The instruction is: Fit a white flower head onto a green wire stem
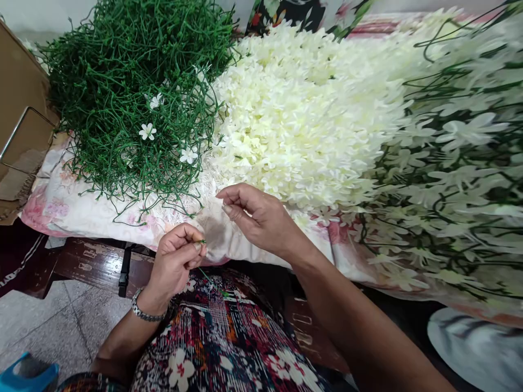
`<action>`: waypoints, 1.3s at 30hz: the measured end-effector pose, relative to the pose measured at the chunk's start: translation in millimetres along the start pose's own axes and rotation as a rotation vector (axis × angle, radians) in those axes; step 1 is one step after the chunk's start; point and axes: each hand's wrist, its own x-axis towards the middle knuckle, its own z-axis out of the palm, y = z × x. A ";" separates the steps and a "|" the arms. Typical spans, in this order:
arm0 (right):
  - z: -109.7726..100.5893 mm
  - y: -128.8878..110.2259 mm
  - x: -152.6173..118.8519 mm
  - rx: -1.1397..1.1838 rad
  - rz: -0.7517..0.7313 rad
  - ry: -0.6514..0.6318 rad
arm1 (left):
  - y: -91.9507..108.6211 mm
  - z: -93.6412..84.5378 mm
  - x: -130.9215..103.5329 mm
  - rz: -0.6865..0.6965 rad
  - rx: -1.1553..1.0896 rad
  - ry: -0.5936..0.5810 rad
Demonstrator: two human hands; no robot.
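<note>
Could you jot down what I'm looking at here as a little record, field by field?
left hand: left hand pinches a thin green stem between its fingers
right hand: right hand curled, fingertips together, above the floral cloth; whether it holds anything cannot be told
green pile: heap of bare green stems at upper left
white pile: loose white flowers in the centre
finished pile: stems with flowers attached at right
wrist: metal watch on the left one

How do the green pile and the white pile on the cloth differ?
The green stem pile is thin tangled wires with only a few flowers; the white flower pile is dense cream petals. The green stem pile lies left and looks smaller; the white flower pile spreads across the middle. Both rest on the floral cloth.
</note>
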 end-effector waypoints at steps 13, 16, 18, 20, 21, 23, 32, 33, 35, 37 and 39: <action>-41.9 -6.5 -44.6 -0.162 0.099 0.280 | -1.6 8.8 4.9 0.048 0.029 -0.072; -60.2 2.8 -73.2 -0.216 0.291 0.450 | -4.3 17.4 8.4 0.028 0.042 -0.111; -67.9 9.6 -87.6 -0.248 0.350 0.481 | -6.8 25.9 11.2 -0.005 0.065 -0.138; -71.2 14.2 -95.6 -0.285 0.334 0.459 | -9.3 35.4 14.1 -0.036 0.109 -0.160; -71.3 15.4 -97.4 -0.304 0.318 0.447 | -10.5 39.9 15.6 -0.048 0.138 -0.168; -69.4 15.9 -98.2 -0.331 0.304 0.439 | -12.9 47.8 18.3 -0.070 0.199 -0.180; -51.0 14.5 -78.3 -0.323 0.203 0.307 | -17.5 57.4 22.8 -0.105 0.308 -0.202; -48.9 15.9 -75.4 -0.341 0.187 0.304 | -17.5 56.8 22.6 -0.107 0.315 -0.200; -44.7 19.8 -71.3 -0.392 0.163 0.310 | -17.6 55.0 22.2 -0.118 0.324 -0.199; -40.8 24.1 -69.7 -0.452 0.166 0.311 | -18.1 52.9 21.8 -0.128 0.323 -0.204; -37.8 27.4 -70.2 -0.530 0.181 0.303 | -19.0 50.8 21.5 -0.133 0.311 -0.207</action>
